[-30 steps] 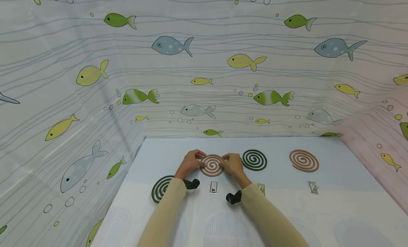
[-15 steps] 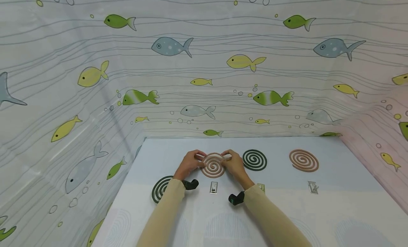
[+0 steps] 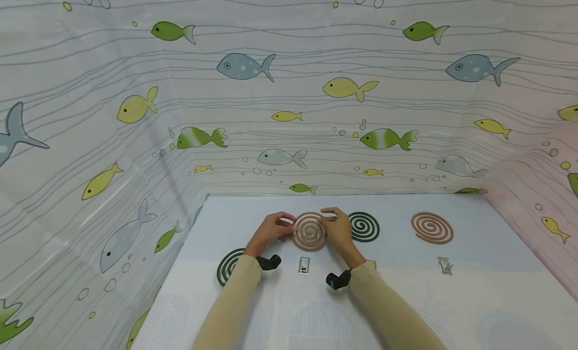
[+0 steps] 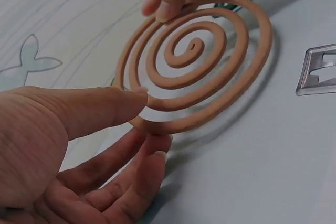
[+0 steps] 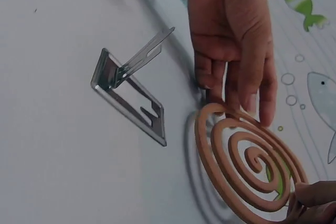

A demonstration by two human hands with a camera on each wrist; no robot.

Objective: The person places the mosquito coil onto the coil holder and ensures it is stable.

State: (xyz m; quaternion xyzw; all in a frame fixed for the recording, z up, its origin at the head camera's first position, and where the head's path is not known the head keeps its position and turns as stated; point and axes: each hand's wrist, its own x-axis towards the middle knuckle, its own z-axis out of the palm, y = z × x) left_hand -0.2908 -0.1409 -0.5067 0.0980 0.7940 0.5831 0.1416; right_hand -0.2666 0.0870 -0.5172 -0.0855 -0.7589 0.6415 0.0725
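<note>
An orange-brown spiral coil (image 3: pixel 309 231) is held tilted over the white table between two hands. The left hand (image 3: pixel 270 233) pinches its left edge; in the left wrist view the thumb of the left hand (image 4: pixel 89 145) lies over the coil (image 4: pixel 184 82) with fingers beneath. At the upper right edge, the right hand (image 3: pixel 339 233) pinches it, and the right wrist view shows the tips of the right hand (image 5: pixel 317 203) on its rim. A flat metal stand (image 3: pixel 300 265) lies in front of the coil, with a prong raised in the right wrist view.
A green coil (image 3: pixel 371 226) lies right of the right hand, another orange-brown coil (image 3: pixel 432 227) further right. Another green coil (image 3: pixel 220 269) is partly under the left forearm. One metal stand (image 3: pixel 444 266) lies at the right; another is mostly hidden by the right wrist.
The held coil has shifted slightly right and tipped up more toward the camera. The right hand has moved right and up with it; the left hand has moved slightly right.
</note>
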